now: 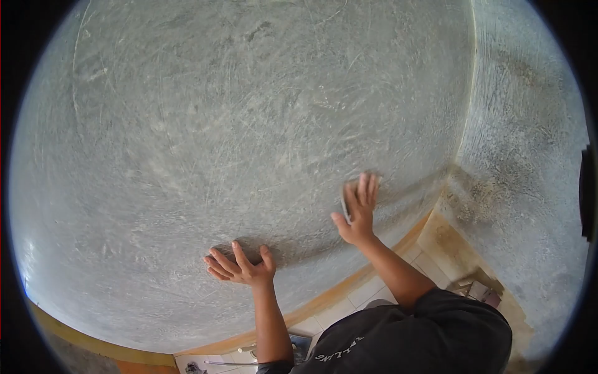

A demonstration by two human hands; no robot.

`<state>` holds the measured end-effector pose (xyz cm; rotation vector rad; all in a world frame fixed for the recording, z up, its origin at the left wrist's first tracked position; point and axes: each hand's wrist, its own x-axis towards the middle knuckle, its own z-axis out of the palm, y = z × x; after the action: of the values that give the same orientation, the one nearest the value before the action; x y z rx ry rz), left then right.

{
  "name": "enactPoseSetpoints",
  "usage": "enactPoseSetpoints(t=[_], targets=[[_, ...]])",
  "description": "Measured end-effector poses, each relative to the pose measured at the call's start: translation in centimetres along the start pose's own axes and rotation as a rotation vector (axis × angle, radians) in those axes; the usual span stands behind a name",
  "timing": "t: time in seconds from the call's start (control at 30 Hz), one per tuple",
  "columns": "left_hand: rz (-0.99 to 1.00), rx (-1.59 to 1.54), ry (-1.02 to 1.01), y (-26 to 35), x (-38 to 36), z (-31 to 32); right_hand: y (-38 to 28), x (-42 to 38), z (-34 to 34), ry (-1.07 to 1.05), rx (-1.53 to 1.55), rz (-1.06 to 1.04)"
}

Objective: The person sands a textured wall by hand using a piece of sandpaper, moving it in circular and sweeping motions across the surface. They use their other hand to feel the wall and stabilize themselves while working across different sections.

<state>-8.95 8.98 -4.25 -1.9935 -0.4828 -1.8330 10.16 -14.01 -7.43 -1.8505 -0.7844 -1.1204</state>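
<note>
A grey plastered wall (pixel 249 124) with many scratches and trowel marks fills most of the view. My left hand (pixel 240 267) lies against its lower part, fingers spread, with nothing held. Further right, my right hand (pixel 359 209) presses a thin flat grey piece (pixel 345 202) that looks like sandpaper against the wall. Only its pale edges show beside my slightly blurred fingers; the rest is hidden under the palm.
A wall corner runs down the right side to a rougher grey wall (pixel 523 124). Below are an orange-brown strip (pixel 324 304), white floor tiles (pixel 367 291) and a small box-like object (pixel 479 292). Some items, partly hidden by my arm, lie at bottom centre.
</note>
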Motion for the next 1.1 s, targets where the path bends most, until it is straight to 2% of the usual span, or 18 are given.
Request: enactPoseSetpoints(t=[0.07, 0.13, 0.27, 0.33, 0.37, 0.43, 0.47, 0.53, 0.57, 0.63, 0.77, 0.87, 0.9, 0.97, 1.03, 1.1], targets=[[-0.009, -0.008, -0.007, 0.1, -0.1, -0.2, 3.2, -1.0, -0.8, -0.001, 0.054, 0.023], [-0.015, -0.006, -0.012, 0.1, -0.1, -0.2, 6.7, 1.7, -1.1, 0.205, 0.167, 0.428], [-0.043, -0.001, -0.015, 1.0, 0.1, -0.2, 7.0, 8.8, -4.0, 0.29, 0.273, 0.454], [-0.085, -0.021, -0.005, 2.4, 1.1, -0.5, 5.3, 9.4, -3.8, 0.181, 0.127, 0.218], [-0.079, -0.025, 0.001, 3.0, 1.2, -0.5, 4.7, 8.6, -3.5, 0.191, 0.127, 0.219], [-0.101, -0.06, -0.029, 4.2, 1.2, -0.4, 4.1, 5.6, -3.0, 0.033, -0.009, 0.024], [-0.108, -0.065, -0.047, 5.0, 1.3, -0.4, 5.4, 4.1, -2.6, 0.038, -0.011, 0.027], [-0.102, -0.074, -0.042, 6.5, 1.5, -0.2, 9.2, 2.4, -2.4, 0.118, 0.064, 0.168], [-0.101, -0.081, -0.04, 7.3, 1.9, 0.1, 11.7, 3.1, -2.8, 0.126, 0.064, 0.169], [-0.102, -0.078, -0.047, 9.6, 2.7, 0.6, 16.4, 6.6, -4.4, 0.303, 0.141, 0.544], [-0.126, -0.094, -0.043, 15.6, 4.9, 2.1, 19.2, 13.1, -7.3, 0.378, 0.177, 0.568], [-0.109, -0.1, -0.063, 20.0, 6.6, 3.5, 19.8, 11.8, -6.8, 0.295, 0.045, 0.145], [-0.095, -0.105, -0.089, 21.4, 7.0, 3.9, 21.1, 10.3, -6.9, 0.299, 0.045, 0.148], [-0.091, -0.12, -0.095, 24.3, 7.5, 4.5, 25.1, 7.5, -7.7, 0.074, -0.138, -0.021], [-0.092, -0.13, -0.098, 26.9, 7.7, 5.5, 29.1, 7.9, -8.8, 0.113, -0.079, 0.049], [-0.055, -0.087, -0.082, 28.9, 7.4, 6.4, 32.8, 10.5, -10.0, 0.296, 0.069, 0.403]])
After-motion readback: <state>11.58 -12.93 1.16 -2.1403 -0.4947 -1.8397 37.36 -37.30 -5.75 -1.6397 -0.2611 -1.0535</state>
